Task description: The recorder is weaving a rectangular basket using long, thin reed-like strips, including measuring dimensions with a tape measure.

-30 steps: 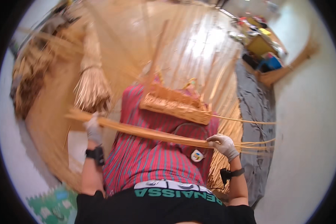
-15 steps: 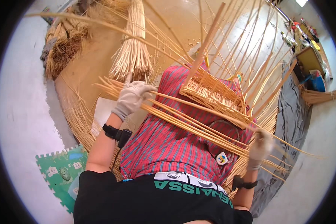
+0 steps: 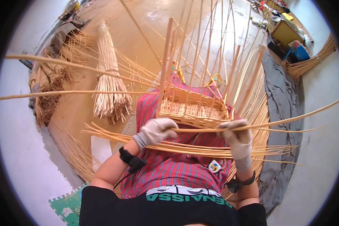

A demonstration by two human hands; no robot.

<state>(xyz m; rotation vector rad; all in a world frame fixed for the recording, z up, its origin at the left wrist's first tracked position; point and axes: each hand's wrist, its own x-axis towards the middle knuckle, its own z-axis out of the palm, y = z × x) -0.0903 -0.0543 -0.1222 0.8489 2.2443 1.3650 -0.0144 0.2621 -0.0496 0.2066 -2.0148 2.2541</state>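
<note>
A partly woven wicker basket (image 3: 192, 109) with upright stakes rests on my lap, over a red plaid apron (image 3: 169, 169). My left hand (image 3: 158, 132), in a pale work glove, pinches one end of a willow rod (image 3: 198, 130) just in front of the basket's near edge. Gloved too, my right hand (image 3: 238, 136) closes round the same rod, which runs on past it to the far right. Beneath both wrists a loose bunch of willow rods (image 3: 194, 149) lies crosswise on the apron.
A tied bundle of peeled rods (image 3: 110, 83) stands to the left, with darker bundles (image 3: 51, 90) behind it. Long rods (image 3: 261, 120) lie along the right beside a grey cloth (image 3: 284, 113). A blue container (image 3: 299, 52) sits far right. Long rods stick out leftward from the basket.
My right hand has moved up and inward, my left hand rightward. Both now meet on one rod, held above the bunch. The basket appears further left and more level in view.
</note>
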